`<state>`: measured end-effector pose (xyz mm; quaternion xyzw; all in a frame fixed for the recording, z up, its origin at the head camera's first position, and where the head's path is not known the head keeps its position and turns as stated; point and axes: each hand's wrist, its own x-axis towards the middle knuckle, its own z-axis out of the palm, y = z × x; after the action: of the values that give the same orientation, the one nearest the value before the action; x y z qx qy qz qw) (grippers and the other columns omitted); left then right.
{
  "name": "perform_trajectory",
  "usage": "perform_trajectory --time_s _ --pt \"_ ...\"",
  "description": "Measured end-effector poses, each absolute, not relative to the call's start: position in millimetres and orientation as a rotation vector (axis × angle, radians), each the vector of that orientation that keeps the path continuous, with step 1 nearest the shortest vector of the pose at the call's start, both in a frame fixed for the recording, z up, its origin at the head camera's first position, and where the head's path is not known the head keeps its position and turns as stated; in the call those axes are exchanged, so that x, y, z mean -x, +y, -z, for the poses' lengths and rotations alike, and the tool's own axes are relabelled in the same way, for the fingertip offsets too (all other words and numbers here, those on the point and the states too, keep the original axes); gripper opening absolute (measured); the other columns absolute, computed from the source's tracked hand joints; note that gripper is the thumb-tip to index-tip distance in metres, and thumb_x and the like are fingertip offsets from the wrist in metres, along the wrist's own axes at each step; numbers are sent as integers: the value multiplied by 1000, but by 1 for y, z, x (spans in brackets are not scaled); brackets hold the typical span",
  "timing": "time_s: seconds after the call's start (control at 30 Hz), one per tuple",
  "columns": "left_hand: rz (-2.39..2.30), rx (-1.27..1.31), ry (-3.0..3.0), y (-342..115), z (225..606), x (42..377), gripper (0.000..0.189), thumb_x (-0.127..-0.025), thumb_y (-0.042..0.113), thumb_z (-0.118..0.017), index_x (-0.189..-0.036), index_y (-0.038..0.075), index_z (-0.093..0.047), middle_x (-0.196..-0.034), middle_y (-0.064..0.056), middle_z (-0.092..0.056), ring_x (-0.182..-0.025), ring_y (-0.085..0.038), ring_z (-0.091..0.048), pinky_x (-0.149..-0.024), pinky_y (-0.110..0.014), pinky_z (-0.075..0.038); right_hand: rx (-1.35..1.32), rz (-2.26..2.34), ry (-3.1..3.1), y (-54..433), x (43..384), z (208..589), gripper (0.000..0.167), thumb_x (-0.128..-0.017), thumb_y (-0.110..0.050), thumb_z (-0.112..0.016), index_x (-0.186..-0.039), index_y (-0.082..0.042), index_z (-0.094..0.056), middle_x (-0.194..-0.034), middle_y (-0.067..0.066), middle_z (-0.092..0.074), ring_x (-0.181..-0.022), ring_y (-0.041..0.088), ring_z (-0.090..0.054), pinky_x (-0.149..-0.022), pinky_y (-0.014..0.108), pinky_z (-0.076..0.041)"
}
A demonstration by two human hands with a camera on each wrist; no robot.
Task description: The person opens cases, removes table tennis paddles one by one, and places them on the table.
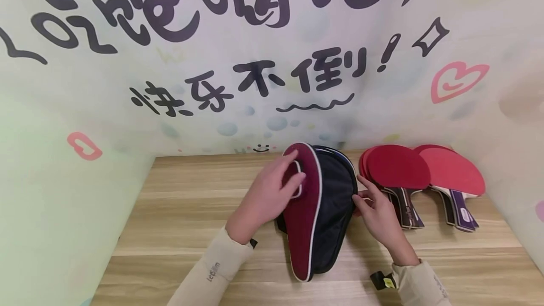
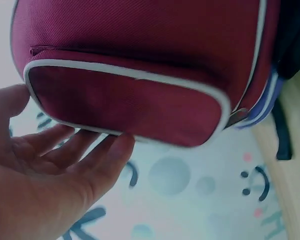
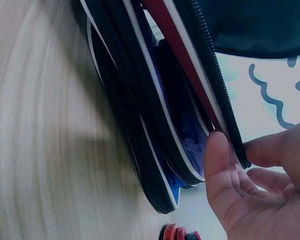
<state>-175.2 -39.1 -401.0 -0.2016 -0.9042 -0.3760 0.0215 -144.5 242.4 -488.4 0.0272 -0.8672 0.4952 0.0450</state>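
Note:
A maroon table tennis bat case (image 1: 312,192) with white piping stands unzipped and tilted on a stack of other cases. My left hand (image 1: 267,192) holds its maroon half beside the white-edged pocket (image 2: 125,105); thumb and fingertips meet the pocket's border. Its black inner side (image 1: 335,207) faces right. With thumb and fingers, my right hand (image 3: 260,185) pinches the zipped rim (image 3: 222,100) of this case. Below it, dark cases (image 3: 150,155) with blue and purple parts lie stacked. Much of that stack is hidden in the head view.
To the right lie overlapping red table tennis bats (image 1: 399,166), their handles toward me. More bats with a purple handle (image 1: 461,209) lie beyond them. The wooden table (image 1: 204,192) meets a printed wall (image 1: 238,131) at the back.

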Motion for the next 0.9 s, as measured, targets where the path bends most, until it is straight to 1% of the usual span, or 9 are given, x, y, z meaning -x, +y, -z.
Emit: perform_trajectory --time_s 0.1,0.27,0.37,0.43,0.5,0.6,0.67,0.8,0.9 --pt "1094 678 -2804 -27 408 174 57 -105 45 -52 -154 16 -45 -156 -1 -50 -148 -21 -43 -123 -41 -37 -85 -1507 -2625 240 146 488 54 -102 -9 -61 -153 -6 -44 -106 23 -71 -68 4 -70 -64 30 -62" --pt "1004 714 -2819 -8 413 177 56 -104 45 -53 -150 13 -48 -148 -4 -53 -142 -22 -46 -120 -39 -40 -71 -1501 -2601 237 146 490 51 -101 -9 -62 -150 -7 -49 -104 22 -72 -66 2 -68 -63 30 -61" --pt "919 744 -2844 1 417 179 57 -104 47 -52 -149 13 -49 -146 -4 -54 -140 -23 -47 -118 -39 -42 -58 -1514 -2598 236 146 491 50 -102 -8 -61 -150 -5 -49 -106 23 -72 -67 1 -68 -63 30 -61" --pt "854 777 -2877 8 420 181 60 -103 49 -54 -151 14 -45 -149 -3 -53 -141 -23 -46 -118 -38 -41 -45 -1525 -2602 236 147 491 49 -102 -7 -59 -150 -5 -48 -107 24 -71 -68 0 -68 -64 30 -61" --pt "765 822 -2922 14 425 182 68 -101 52 -56 -155 14 -39 -153 -4 -50 -145 -24 -43 -119 -38 -41 -29 -1528 -2611 236 148 492 49 -103 -7 -57 -151 -4 -47 -110 26 -71 -71 -2 -68 -65 31 -62" --pt "581 900 -2985 22 435 183 80 -98 54 -60 -160 15 -28 -160 -7 -42 -151 -28 -37 -121 -42 -40 7 -1524 -2633 236 149 493 49 -103 -8 -56 -151 -3 -47 -112 27 -71 -74 -4 -67 -67 31 -62" --pt "458 931 -3008 26 442 183 85 -96 55 -62 -162 15 -24 -164 -9 -37 -153 -30 -34 -119 -46 -41 24 -1524 -2647 236 149 494 48 -103 -7 -55 -151 -2 -47 -113 27 -71 -76 -5 -66 -67 30 -62" --pt "342 919 -3023 30 454 185 85 -96 52 -64 -162 17 -23 -166 -7 -34 -154 -29 -33 -117 -49 -43 25 -1549 -2664 237 150 495 48 -104 -5 -52 -151 0 -45 -115 29 -70 -79 -4 -66 -68 25 -61" --pt "351 906 -3016 31 456 186 82 -97 50 -63 -162 18 -24 -166 -6 -34 -154 -28 -33 -118 -50 -42 39 -1561 -2678 238 149 495 48 -106 -9 -49 -153 -2 -44 -121 30 -68 -82 -6 -65 -70 22 -60"
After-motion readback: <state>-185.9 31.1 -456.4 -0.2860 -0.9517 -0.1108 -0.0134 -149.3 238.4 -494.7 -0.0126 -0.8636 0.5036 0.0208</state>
